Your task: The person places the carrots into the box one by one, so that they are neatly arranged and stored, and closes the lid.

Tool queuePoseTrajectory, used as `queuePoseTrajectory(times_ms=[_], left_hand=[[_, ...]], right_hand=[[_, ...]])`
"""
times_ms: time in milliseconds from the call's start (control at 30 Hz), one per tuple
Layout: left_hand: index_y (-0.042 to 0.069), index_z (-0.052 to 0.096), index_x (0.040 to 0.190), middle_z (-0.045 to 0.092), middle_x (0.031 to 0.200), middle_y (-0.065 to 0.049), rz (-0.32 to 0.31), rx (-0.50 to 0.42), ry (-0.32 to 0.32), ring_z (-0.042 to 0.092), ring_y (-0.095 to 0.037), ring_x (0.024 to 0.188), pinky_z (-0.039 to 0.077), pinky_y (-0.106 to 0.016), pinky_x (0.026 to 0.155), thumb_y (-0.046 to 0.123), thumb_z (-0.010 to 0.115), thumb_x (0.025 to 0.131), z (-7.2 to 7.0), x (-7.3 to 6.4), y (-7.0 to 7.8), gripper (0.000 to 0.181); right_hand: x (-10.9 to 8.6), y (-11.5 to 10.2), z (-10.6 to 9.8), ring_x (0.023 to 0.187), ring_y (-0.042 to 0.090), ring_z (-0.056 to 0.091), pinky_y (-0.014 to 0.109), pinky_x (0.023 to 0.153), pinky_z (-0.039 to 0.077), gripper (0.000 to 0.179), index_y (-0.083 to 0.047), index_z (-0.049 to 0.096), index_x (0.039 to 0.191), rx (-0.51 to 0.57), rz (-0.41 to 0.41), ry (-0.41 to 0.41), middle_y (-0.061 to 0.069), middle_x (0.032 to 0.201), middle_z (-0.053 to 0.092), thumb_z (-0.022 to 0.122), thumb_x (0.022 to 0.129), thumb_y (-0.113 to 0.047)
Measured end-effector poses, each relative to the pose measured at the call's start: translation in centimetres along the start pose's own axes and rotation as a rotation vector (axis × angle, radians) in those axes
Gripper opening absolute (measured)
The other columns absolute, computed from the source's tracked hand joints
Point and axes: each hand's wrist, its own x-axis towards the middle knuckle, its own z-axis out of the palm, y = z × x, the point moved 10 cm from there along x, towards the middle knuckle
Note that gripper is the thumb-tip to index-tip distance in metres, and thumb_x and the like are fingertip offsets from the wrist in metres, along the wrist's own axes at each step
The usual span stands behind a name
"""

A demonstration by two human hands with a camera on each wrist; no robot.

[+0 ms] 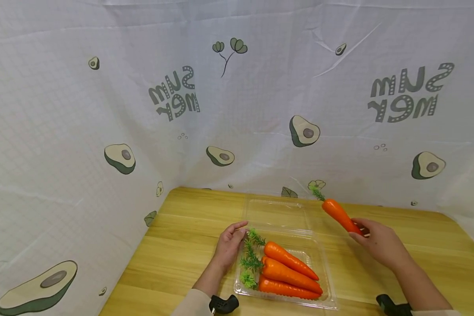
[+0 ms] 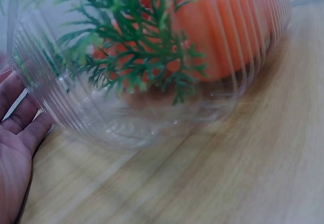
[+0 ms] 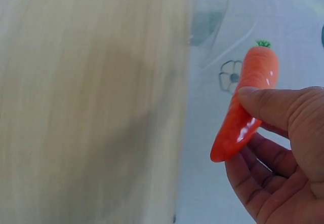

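My right hand [image 1: 381,243] pinches an orange carrot [image 1: 338,213] near its narrow end, thumb on one side and fingers on the other. The carrot is tilted above the table, its green leafy top pointing up and left; in the right wrist view the carrot [image 3: 248,100] looks glossy. A clear plastic container [image 1: 329,281] stands on the table with its lid [image 1: 278,213] folded back. Three carrots [image 1: 288,275] lie side by side inside, leaves [image 1: 250,261] to the left. My left hand [image 1: 228,245] touches the container's left side; in the left wrist view its fingers [image 2: 23,115] lie against the ribbed wall.
The wooden table [image 1: 181,228] runs back to a white curtain [image 1: 260,96] printed with avocados and lettering. The curtain also closes off the left side. A black wrist strap piece [image 1: 224,304] shows by the left forearm.
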Motion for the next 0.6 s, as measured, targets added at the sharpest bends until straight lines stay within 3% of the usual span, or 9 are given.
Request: queuePoseTrajectory(times_ms=[167, 600], left_hand=[[-0.005, 0.053, 0.142, 0.066, 0.092, 0.013, -0.003, -0.01, -0.002, 0.063, -0.004, 0.106, 0.051, -0.016, 0.093, 0.017, 0.054, 0.106, 0.0, 0.0, 0.0, 0.042], [-0.005, 0.054, 0.142, 0.067, 0.103, 0.006, -0.002, -0.017, -0.003, 0.063, -0.006, 0.104, 0.051, -0.017, 0.092, 0.016, 0.054, 0.106, 0.1, 0.0, 0.2, 0.042]], right_hand=[[-0.2, -1.0, -0.3, 0.095, 0.042, 0.067, 0.05, 0.071, 0.06, 0.054, 0.008, 0.059, 0.132, 0.017, 0.007, 0.003, 0.029, 0.114, 0.069, 0.075, 0.093, -0.026], [-1.4, -4.6, -0.9, 0.094, 0.034, 0.069, 0.052, 0.076, 0.061, 0.048, 0.003, 0.064, 0.129, 0.061, -0.069, 0.036, 0.022, 0.112, 0.072, 0.079, 0.09, -0.021]])
